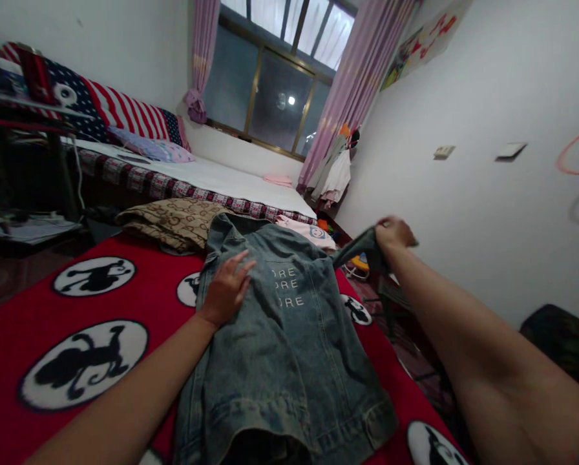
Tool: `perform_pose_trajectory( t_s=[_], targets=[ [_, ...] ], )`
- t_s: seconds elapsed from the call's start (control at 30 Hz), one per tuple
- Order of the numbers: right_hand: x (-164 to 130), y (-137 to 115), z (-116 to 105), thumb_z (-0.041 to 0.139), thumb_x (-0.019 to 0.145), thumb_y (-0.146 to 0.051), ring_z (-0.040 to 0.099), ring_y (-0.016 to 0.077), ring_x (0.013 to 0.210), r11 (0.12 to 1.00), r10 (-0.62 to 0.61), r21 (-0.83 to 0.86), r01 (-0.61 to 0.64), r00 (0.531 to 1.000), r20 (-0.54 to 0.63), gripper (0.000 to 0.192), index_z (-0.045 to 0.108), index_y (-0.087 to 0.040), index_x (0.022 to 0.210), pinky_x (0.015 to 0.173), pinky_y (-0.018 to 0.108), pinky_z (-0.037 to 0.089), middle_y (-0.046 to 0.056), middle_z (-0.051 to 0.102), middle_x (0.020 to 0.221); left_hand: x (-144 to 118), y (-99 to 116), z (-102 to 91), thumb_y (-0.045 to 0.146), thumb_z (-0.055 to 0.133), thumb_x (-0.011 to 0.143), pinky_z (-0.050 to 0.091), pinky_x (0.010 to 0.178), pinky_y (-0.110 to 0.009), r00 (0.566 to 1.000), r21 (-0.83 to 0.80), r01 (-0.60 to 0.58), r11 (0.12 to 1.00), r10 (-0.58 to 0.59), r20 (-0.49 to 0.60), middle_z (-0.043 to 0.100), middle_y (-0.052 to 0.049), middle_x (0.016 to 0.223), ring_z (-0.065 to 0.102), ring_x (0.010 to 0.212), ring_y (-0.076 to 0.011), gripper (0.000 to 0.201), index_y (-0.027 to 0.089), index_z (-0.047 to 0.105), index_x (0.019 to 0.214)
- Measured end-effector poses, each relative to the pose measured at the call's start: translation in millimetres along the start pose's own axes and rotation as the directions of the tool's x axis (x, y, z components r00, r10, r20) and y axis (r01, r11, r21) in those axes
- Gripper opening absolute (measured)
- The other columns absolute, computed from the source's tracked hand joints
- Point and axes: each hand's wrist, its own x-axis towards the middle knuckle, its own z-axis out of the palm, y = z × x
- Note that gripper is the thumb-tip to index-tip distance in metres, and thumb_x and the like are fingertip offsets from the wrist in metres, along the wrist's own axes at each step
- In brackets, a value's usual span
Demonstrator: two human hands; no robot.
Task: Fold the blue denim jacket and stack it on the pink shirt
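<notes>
A blue denim jacket (280, 349) lies with its back up on a red blanket (163, 329), its collar away from me and its hem close by. White lettering ending in "ORE" shows on its back, partly covered by a fold. My left hand (229, 287) rests on the jacket's left side, fingers spread out on the denim. Out to the right, my right hand (393, 234) is closed around a sleeve (362, 245) of the jacket and holds it lifted off the blanket. The cuff end is mostly hidden in that hand.
Brown patterned cloth (176, 223) lies beyond the collar, with a pink printed garment (309, 231) beside it. A bed (231, 177) stands under the window. At left is a cluttered desk (32, 106); at far right, a dark chair back (563, 342).
</notes>
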Motion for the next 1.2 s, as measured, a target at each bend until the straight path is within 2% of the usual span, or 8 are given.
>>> perform_pose_trajectory(
  t_s=[0.1, 0.2, 0.27, 0.33, 0.53, 0.67, 0.83, 1.2],
  targets=[
    [-28.8, -94.5, -25.9, 0.048, 0.087, -0.015, 0.062, 0.0224, 0.106, 0.849, -0.425, 0.264, 0.459, 0.888, -0.177, 0.032, 0.066, -0.02, 0.112, 0.09, 0.036, 0.046, 0.008, 0.068, 0.112, -2.4, 14.5, -9.2, 0.017, 0.039, 0.093, 0.041, 0.109, -0.04, 0.923, -0.055, -0.377, 0.925, 0.38, 0.057, 0.05, -0.007, 0.144, 0.046, 0.132, -0.0206, 0.039, 0.027, 0.06, 0.123],
    [-99.5, -148.8, -39.7, 0.054, 0.084, -0.013, 0.053, 0.0157, 0.12, 0.31, -0.864, 0.479, 0.821, 0.454, -0.219, 0.04, 0.059, -0.022, 0.123, 0.102, 0.03, 0.041, 0.003, 0.061, 0.128, -7.4, 21.3, -9.3, 0.015, 0.044, 0.09, 0.042, 0.107, -0.04, 0.833, -0.062, -0.544, 0.837, 0.547, 0.086, 0.053, -0.006, 0.14, 0.047, 0.131, -0.0211, 0.04, 0.03, 0.061, 0.124],
    [-146.2, -145.6, -35.3, 0.054, 0.087, -0.015, 0.054, 0.0143, 0.119, 0.101, -0.938, 0.572, 0.814, 0.27, -0.218, 0.03, 0.063, -0.021, 0.115, 0.103, 0.028, 0.041, 0.003, 0.062, 0.125, -9.2, 22.2, -7.6, 0.015, 0.045, 0.089, 0.041, 0.107, -0.043, 0.847, -0.025, -0.528, 0.849, 0.528, 0.059, 0.056, -0.007, 0.136, 0.048, 0.129, -0.023, 0.041, 0.03, 0.061, 0.124],
    [-179.9, -114.9, -19.2, 0.052, 0.09, -0.019, 0.058, 0.0145, 0.112, 0.142, -0.924, 0.656, 0.741, 0.337, -0.18, 0.021, 0.065, -0.022, 0.106, 0.099, 0.03, 0.044, 0.003, 0.065, 0.117, -8.4, 22.2, -6.9, 0.016, 0.045, 0.089, 0.038, 0.109, -0.046, 0.886, 0.022, -0.463, 0.886, 0.462, 0.035, 0.055, -0.007, 0.138, 0.046, 0.131, -0.0246, 0.042, 0.03, 0.061, 0.125],
    [-224.4, 21.0, 37.7, 0.062, 0.081, -0.024, 0.055, 0.0243, 0.118, 0.671, -0.663, 0.582, 0.458, 0.723, 0.195, 0.033, 0.062, -0.02, 0.113, 0.101, 0.043, 0.044, 0.011, 0.058, 0.126, -1.7, 17.8, -4.3, 0.032, 0.058, 0.083, 0.018, 0.117, -0.054, 0.991, 0.169, -0.12, 0.978, 0.11, 0.071, 0.031, -0.011, 0.155, 0.022, 0.145, -0.0309, 0.058, 0.025, 0.049, 0.139],
    [-250.9, 74.7, 33.1, 0.069, 0.075, -0.033, 0.049, 0.0294, 0.126, 0.817, -0.568, 0.377, 0.436, 0.722, 0.395, 0.063, 0.05, -0.021, 0.134, 0.105, 0.045, 0.041, 0.013, 0.049, 0.138, -1.6, 9.3, 3.6, 0.038, 0.063, 0.078, 0.018, 0.114, -0.058, 0.989, 0.223, 0.057, 0.973, -0.085, 0.119, 0.037, -0.013, 0.15, 0.029, 0.14, -0.0359, 0.069, 0.029, 0.043, 0.144],
    [-268.4, 94.6, 19.9, 0.053, 0.086, -0.031, 0.063, 0.0261, 0.101, 0.91, -0.414, 0.211, 0.357, 0.754, 0.51, 0.044, 0.053, -0.022, 0.129, 0.081, 0.037, 0.051, 0.01, 0.061, 0.118, 0.2, 6.0, 5.0, 0.029, 0.06, 0.079, 0.03, 0.109, -0.051, 0.965, 0.243, 0.11, 0.964, -0.163, 0.208, 0.044, -0.012, 0.144, 0.047, 0.126, -0.0309, 0.071, 0.031, 0.039, 0.146],
    [-230.8, 68.4, 3.9, 0.05, 0.087, -0.036, 0.062, 0.0191, 0.073, 0.784, -0.452, 0.62, 0.024, 0.707, 0.544, 0.025, 0.067, -0.018, 0.082, 0.064, 0.027, 0.043, 0.002, 0.066, 0.075, 15.9, -2.8, -12.4, 0.02, 0.051, 0.086, 0.048, 0.092, -0.036, 0.936, 0.154, 0.251, 0.956, -0.28, 0.211, 0.063, -0.005, 0.129, 0.061, 0.111, -0.026, 0.049, 0.032, 0.058, 0.133]
  ],
)
